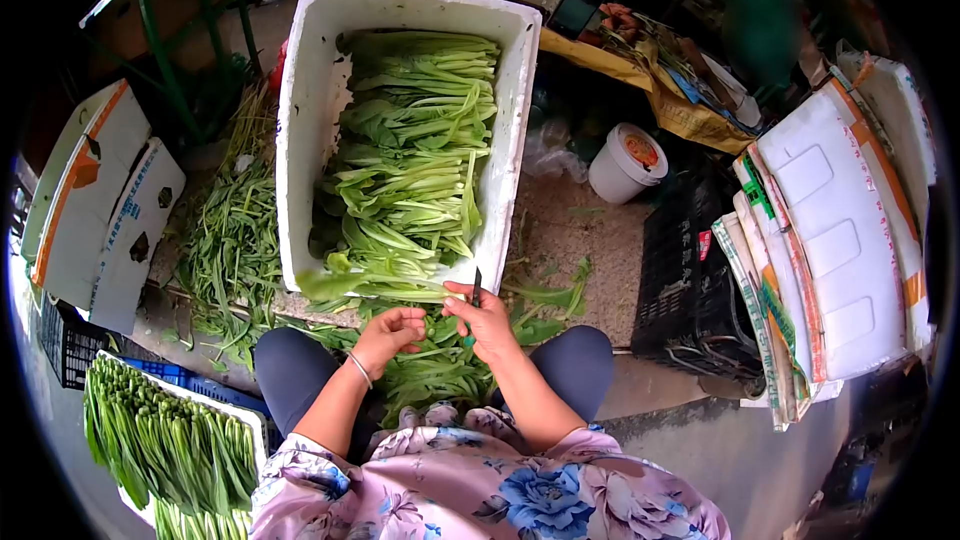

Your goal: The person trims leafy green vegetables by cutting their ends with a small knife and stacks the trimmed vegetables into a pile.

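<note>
Right hand [487, 322] clamped on knife [477, 285]; left hand [392, 334] curled, grip unclear; leafy-green stalk [395, 290], 12 o'clock, likely light, fragile: hold stem end [437, 295]

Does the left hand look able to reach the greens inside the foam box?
Likely yes: the left hand is near the foam box, whose open top leaves the greens uncovered.

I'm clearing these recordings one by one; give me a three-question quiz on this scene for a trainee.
1. Which hand holds the small knife?
2. True or false: the large white foam box in front of the person is empty.
3. The white tub stands: (A) inside the foam box; (B) to its right; (C) to its left.

Key:
1. The right hand.
2. False; leafy greens lie in it.
3. B.
</note>
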`<control>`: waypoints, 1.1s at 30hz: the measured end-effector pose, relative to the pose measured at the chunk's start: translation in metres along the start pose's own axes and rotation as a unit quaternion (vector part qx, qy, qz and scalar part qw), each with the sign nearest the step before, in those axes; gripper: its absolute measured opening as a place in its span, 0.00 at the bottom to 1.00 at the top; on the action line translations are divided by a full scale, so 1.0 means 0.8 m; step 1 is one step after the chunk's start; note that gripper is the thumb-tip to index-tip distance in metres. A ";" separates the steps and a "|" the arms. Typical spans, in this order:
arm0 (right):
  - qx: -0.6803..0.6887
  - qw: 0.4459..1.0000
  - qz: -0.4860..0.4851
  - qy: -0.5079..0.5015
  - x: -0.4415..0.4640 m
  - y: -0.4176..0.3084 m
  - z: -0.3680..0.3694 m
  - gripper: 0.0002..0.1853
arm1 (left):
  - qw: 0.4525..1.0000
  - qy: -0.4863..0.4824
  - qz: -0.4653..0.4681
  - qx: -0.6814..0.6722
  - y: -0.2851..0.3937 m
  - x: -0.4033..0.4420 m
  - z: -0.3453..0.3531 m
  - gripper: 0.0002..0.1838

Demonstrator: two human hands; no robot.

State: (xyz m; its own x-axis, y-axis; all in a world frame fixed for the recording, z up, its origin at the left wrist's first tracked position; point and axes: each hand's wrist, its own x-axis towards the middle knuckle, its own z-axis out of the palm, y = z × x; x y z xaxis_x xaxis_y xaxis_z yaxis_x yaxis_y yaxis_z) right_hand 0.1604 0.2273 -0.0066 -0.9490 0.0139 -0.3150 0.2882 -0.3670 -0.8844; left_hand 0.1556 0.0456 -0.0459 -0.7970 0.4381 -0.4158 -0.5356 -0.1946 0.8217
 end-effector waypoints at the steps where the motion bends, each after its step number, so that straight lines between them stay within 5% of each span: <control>1: -0.008 1.000 0.004 -0.005 -0.002 0.007 0.000 0.15 | 1.000 -0.002 -0.006 -0.006 -0.004 0.002 0.000 0.15; 10: -0.188 0.976 -0.098 -0.049 -0.020 0.037 0.009 0.14 | 0.979 0.019 0.005 -0.201 -0.008 -0.001 0.003 0.14; 18: -0.031 0.998 0.048 -0.019 -0.022 0.043 0.010 0.22 | 0.958 0.023 0.104 -0.265 -0.005 0.004 0.003 0.20; 20: 0.112 0.991 0.069 -0.037 -0.019 0.050 0.011 0.23 | 0.960 0.007 0.101 -0.262 -0.006 0.005 0.000 0.22; 33: 0.194 0.973 0.114 -0.052 -0.014 0.049 0.020 0.15 | 0.955 0.010 0.109 -0.276 -0.003 0.005 0.002 0.22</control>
State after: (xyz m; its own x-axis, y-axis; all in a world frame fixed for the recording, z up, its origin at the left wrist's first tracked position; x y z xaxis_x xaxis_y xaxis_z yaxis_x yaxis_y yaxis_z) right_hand 0.1804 0.1976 -0.0322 -0.8798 -0.1950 -0.4335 0.4415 -0.6731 -0.5933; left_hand 0.1545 0.0490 -0.0491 -0.9086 0.3184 -0.2704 -0.4175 -0.7151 0.5606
